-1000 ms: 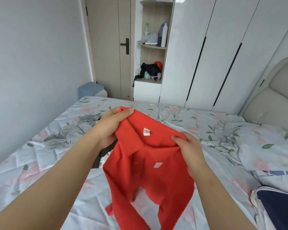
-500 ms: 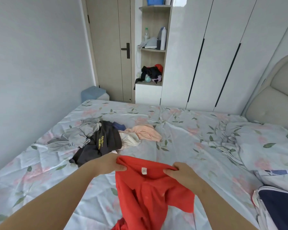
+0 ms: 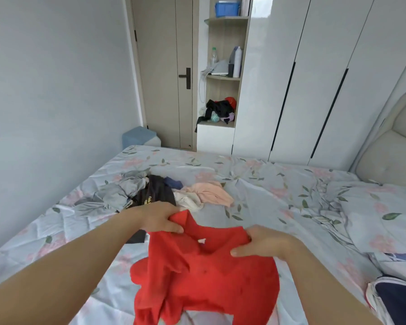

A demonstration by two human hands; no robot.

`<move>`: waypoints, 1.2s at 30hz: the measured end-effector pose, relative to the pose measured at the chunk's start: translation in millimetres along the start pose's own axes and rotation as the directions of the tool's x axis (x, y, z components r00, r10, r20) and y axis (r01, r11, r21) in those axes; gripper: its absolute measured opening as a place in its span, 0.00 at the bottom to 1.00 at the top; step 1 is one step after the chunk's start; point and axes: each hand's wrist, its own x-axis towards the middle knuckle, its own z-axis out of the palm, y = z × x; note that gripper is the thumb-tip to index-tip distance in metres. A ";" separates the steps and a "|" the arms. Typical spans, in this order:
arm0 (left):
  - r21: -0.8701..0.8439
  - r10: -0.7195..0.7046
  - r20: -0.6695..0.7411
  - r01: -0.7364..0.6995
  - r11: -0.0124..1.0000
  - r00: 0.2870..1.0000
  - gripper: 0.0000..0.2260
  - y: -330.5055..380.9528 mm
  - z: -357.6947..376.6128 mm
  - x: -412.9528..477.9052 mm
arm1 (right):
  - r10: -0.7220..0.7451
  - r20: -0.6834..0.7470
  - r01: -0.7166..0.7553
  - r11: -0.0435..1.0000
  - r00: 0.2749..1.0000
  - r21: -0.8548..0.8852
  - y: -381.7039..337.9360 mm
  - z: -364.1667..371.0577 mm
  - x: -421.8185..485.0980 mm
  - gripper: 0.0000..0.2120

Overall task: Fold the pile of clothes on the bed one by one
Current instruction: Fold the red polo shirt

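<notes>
The red shirt [image 3: 204,275] lies crumpled on the floral bed [image 3: 279,202], low in the frame's centre. The left hand [image 3: 161,218] grips its upper left shoulder; the right hand [image 3: 261,242] pinches the other. The pile of clothes [image 3: 164,193] sits just above, left of centre.

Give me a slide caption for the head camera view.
Left hand and right hand grip a red polo shirt by its shoulders over the floral bed, clothes pile beyond.
</notes>
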 end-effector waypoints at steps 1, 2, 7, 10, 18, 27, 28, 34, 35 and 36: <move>0.095 -0.006 0.028 0.004 0.995 1.000 0.13 -11.0 2.7 -0.3 | 0.060 0.071 -0.055 0.996 0.996 -0.074 11.5 6.0 1.4 0.14; 0.066 0.011 -0.013 -0.010 0.998 1.000 0.15 -18.2 3.1 -1.3 | 0.060 0.043 -0.058 0.997 0.997 -0.057 18.7 7.7 2.4 0.14; -0.540 -0.046 -0.350 -0.162 0.826 0.936 0.06 -40.1 -8.8 -13.1 | -0.030 -0.559 0.188 0.955 0.829 0.228 16.3 -11.1 2.5 0.05; -0.397 -0.105 -0.251 -0.003 0.918 0.962 0.06 -51.7 0.9 -18.4 | 0.059 -0.525 0.092 0.962 0.849 0.257 20.2 -7.5 -1.9 0.10; -0.598 -0.230 -0.315 -0.005 0.801 0.921 0.12 -44.8 -5.8 -27.0 | 0.146 -0.620 0.174 0.888 0.771 0.426 17.8 -7.8 -14.1 0.08; -0.926 -0.397 -0.230 -0.074 0.371 0.889 0.04 -19.6 -17.1 -44.6 | 0.002 -0.927 -0.387 0.909 0.375 -0.155 1.6 7.0 -43.0 0.08; -0.954 -0.388 -0.210 -0.102 0.281 0.897 0.04 -17.0 -14.8 -48.7 | 0.010 -0.943 -0.432 0.891 0.332 -0.142 1.6 13.5 -47.0 0.09; -0.912 -0.367 -0.345 -0.215 0.350 0.864 0.07 -9.7 -8.1 -82.5 | 0.326 -0.888 0.230 0.883 0.326 0.409 -11.9 40.9 -71.9 0.07; -0.899 -0.372 -0.378 -0.240 0.366 0.848 0.07 -8.7 -9.0 -88.8 | 0.355 -0.875 0.376 0.801 0.328 0.466 -19.6 48.1 -77.0 0.09; -0.888 -0.375 -0.411 -0.270 0.373 0.831 0.07 -7.8 -10.4 -95.6 | 0.347 -0.888 0.471 0.755 0.302 0.456 -26.0 54.5 -81.7 0.10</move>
